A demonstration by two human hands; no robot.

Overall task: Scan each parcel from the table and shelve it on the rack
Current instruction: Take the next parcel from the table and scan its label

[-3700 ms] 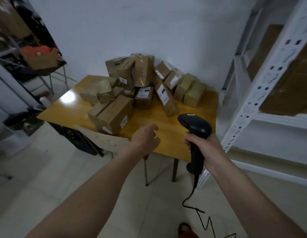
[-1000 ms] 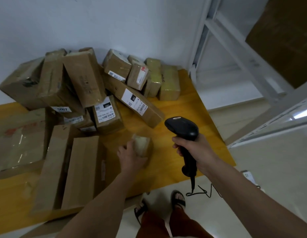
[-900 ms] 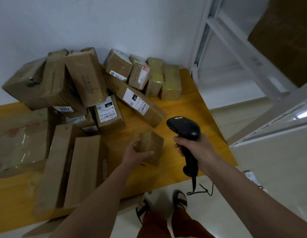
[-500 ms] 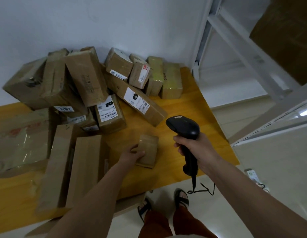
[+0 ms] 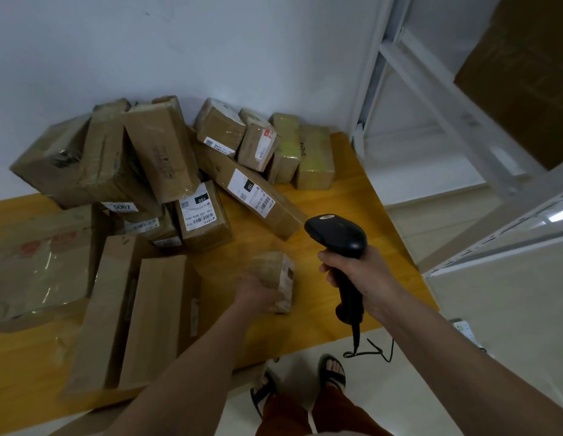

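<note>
My left hand point(image 5: 258, 292) grips a small brown parcel point(image 5: 275, 280) over the front part of the yellow table point(image 5: 352, 196); the parcel is tilted, a label showing on its right face. My right hand point(image 5: 357, 272) holds a black barcode scanner point(image 5: 336, 236) by its handle, just right of the parcel, head pointing left and away. A pile of several taped cardboard parcels point(image 5: 160, 158) fills the back and left of the table. The white metal rack point(image 5: 462, 127) stands to the right.
A long parcel with a white label point(image 5: 251, 193) lies diagonally just behind the scanner. Two long flat boxes point(image 5: 132, 316) lie at the table's front left. The scanner's cable point(image 5: 368, 350) hangs to the floor by my sandalled feet point(image 5: 332, 372). A large brown box point(image 5: 525, 80) sits on the rack.
My left hand has turned the small parcel in its grip, so a labelled face now shows on the right. The scanner hand has barely moved.
</note>
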